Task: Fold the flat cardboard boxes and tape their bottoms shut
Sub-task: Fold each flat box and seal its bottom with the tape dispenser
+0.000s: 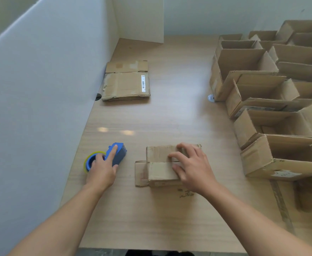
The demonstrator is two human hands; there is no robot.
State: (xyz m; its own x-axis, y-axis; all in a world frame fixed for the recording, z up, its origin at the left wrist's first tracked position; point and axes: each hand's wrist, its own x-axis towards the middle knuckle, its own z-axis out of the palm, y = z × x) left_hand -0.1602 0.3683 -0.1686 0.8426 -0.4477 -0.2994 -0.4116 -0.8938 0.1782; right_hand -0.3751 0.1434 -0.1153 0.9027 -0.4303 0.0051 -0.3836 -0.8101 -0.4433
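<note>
Cardboard box (160, 169) sits bottom-up towards the surface's (170, 117) front edge, its flap seam (160, 161) running left to right. The right hand (192, 169) presses spread fingers on the flaps. The left hand (101, 170) grips the blue tape dispenser (119, 154), left of the seam's end.

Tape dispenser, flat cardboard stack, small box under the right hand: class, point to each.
tape dispenser (121, 154): head view, on its blue body.
flat cardboard stack (125, 84): head view, middle of the top sheet.
small box (160, 170): head view, on its near flap.
</note>
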